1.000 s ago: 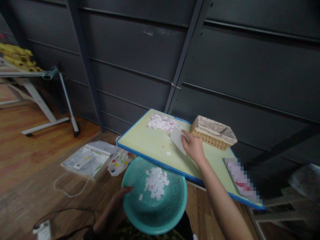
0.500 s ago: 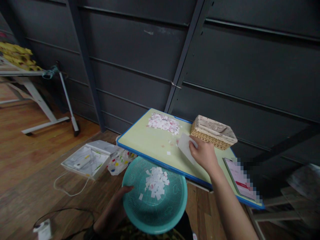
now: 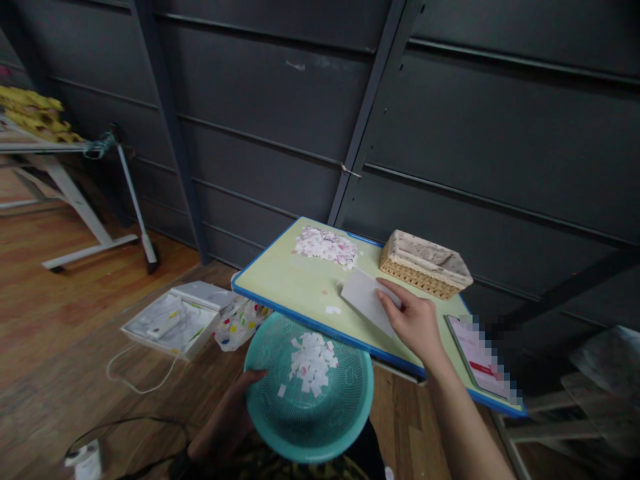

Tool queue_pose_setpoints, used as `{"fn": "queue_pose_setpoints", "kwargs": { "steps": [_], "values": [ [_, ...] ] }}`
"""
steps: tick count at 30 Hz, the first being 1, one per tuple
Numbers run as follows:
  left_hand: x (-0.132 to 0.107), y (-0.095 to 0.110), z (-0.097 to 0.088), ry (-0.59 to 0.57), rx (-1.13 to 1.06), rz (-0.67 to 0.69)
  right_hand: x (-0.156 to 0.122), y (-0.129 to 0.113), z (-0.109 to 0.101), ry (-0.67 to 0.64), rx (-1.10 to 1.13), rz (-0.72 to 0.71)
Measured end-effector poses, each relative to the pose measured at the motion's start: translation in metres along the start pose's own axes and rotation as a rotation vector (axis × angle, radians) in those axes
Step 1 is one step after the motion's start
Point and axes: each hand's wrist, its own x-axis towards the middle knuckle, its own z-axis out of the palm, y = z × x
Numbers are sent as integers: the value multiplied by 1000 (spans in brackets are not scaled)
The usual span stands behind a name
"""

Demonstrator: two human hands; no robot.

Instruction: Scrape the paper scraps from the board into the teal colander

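My left hand (image 3: 245,393) grips the left rim of a teal plastic colander (image 3: 340,413), with the thumb over the edge and the other fingers hidden below. Small white paper pieces (image 3: 313,363) lie heaped inside it. In my right hand (image 3: 410,317) is a white sheet of paper or card (image 3: 370,300), pinched between thumb and fingers and slanted low over the yellow tabletop (image 3: 280,287). Just left of the sheet's edge are a couple of loose paper pieces (image 3: 333,310). A larger pile of paper pieces (image 3: 327,245) sits toward the table's far edge.
A lined wicker basket (image 3: 420,273) stands at the table's back right, near a clipboard (image 3: 480,360). On the floor to the left are an open white box (image 3: 175,320), a dotted plastic bag (image 3: 243,323) and cables. Dark metal panels (image 3: 270,100) rise behind the table.
My right hand has moved the white sheet slightly left and nearer to me, beside the loose pieces. The fingers look straighter on it. My left hand and the colander stay almost still.
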Motion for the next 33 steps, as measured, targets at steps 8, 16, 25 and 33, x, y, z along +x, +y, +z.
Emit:
{"fn": "queue_pose_setpoints", "kwargs": {
  "steps": [8, 16, 25, 33],
  "values": [
    [-4, 2, 7, 25, -4, -4, 19, 7, 30, -47, -55, -83],
    [6, -2, -2, 38, -27, -12, 15, 4, 23, -106, -33, -136],
    [2, -1, -1, 22, -35, -22, -3, 3, 12, -102, 120, -127],
    [-6, 2, 8, -17, -41, -12, -15, 16, 1, -5, 208, -22]
  ]
}}
